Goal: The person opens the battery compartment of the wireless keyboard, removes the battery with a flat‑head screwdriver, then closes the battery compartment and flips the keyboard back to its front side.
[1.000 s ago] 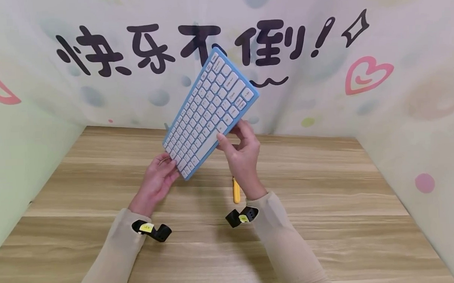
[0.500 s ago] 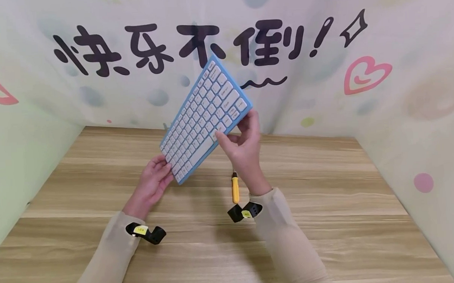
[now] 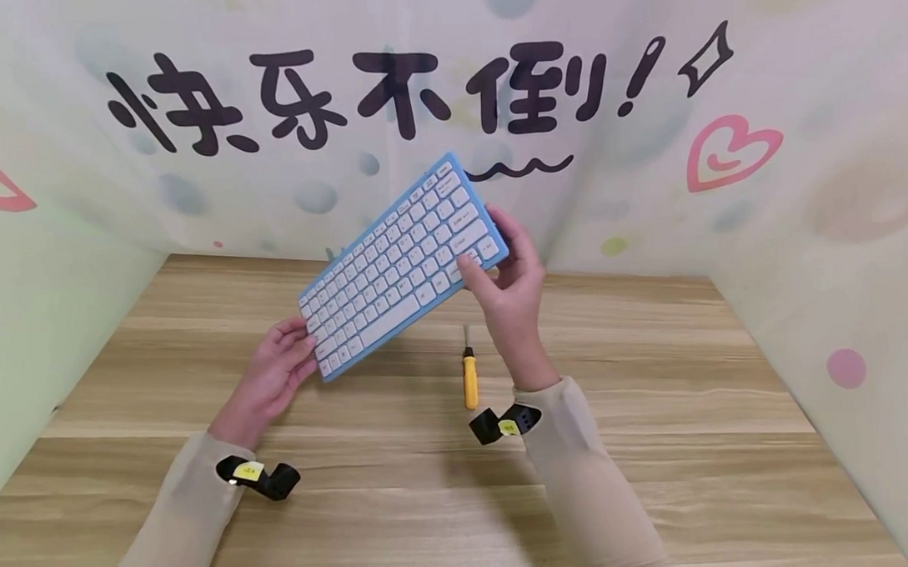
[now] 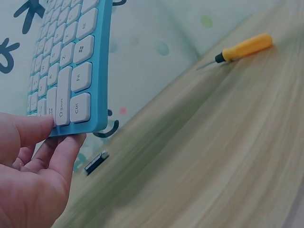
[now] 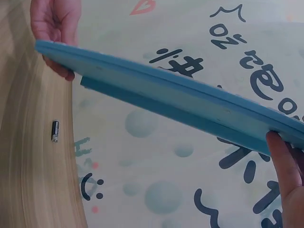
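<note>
A blue keyboard (image 3: 397,273) with white keys is held up off the table, keys facing the head camera, its right end tilted higher. My left hand (image 3: 273,369) pinches the lower left end, thumb on the keys by Ctrl and Shift and fingers behind. At the upper right end, my right hand (image 3: 516,302) grips it with the thumb on the front. The right wrist view shows the keyboard's blue underside (image 5: 171,104) with a raised bar along one edge, and a finger (image 5: 284,161) of the right hand against it.
A screwdriver (image 3: 470,381) with a yellow handle lies on the wooden table (image 3: 692,442) below the keyboard. A small battery (image 5: 55,131) lies near the back edge, hidden by the keyboard in the head view. Printed cloth (image 3: 609,203) stands behind.
The keyboard has come down and turned flatter, its right end dropping. My left hand has moved left and down, and my right hand has slid toward the right end. More of the screwdriver shows.
</note>
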`<state>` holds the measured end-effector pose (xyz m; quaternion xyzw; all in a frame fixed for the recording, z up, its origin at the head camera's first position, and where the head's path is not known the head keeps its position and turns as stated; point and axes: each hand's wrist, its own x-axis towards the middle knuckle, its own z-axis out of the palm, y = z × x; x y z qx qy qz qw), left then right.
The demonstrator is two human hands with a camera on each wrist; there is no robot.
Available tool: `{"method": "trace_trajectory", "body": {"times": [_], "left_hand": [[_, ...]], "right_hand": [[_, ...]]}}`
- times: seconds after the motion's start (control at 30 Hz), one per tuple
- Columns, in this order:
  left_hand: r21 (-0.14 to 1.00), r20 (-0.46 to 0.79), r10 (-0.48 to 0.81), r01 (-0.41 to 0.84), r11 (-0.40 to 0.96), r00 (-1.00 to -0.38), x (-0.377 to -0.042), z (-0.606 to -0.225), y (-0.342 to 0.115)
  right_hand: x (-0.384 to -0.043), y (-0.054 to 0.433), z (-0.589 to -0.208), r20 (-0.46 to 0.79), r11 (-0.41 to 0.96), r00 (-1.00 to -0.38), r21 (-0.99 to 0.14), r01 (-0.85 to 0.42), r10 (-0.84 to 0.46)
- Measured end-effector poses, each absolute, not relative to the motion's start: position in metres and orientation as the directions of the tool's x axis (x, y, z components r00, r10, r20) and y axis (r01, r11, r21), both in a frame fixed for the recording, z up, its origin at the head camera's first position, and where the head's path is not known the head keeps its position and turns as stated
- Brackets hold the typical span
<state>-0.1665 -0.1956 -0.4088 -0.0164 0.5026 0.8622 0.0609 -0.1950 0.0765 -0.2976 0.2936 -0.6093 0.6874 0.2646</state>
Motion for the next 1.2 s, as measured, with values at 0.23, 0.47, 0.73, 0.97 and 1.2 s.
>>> {"method": "trace_trajectory", "body": {"times": [0.23, 0.47, 0.73, 0.97, 1.2], "left_hand": [[0.893, -0.084, 0.094, -0.117, -0.435, -0.992, -0.160, -0.412, -0.219], [0.922, -0.093, 0.085, -0.118, -0.368, -0.992, -0.155, -0.410, -0.243], [0.957, -0.086, 0.073, -0.103, -0.270, -0.994, -0.153, -0.406, -0.269], [0.973, -0.060, 0.080, -0.076, -0.217, -0.995, -0.154, -0.400, -0.286], [0.980, -0.061, 0.055, -0.071, -0.186, -0.997, -0.157, -0.391, -0.297]], "right_hand": [[-0.196, 0.079, -0.306, 0.649, -0.112, -0.759, -0.759, -0.642, -0.054], [-0.196, 0.081, -0.311, 0.579, -0.056, -0.810, -0.816, -0.576, -0.095], [-0.196, 0.082, -0.316, 0.452, 0.057, -0.889, -0.888, -0.456, -0.070], [-0.202, 0.088, -0.335, 0.284, 0.135, -0.955, -0.947, -0.293, -0.080], [-0.206, 0.084, -0.357, 0.198, 0.188, -0.977, -0.960, -0.209, -0.078]]}}
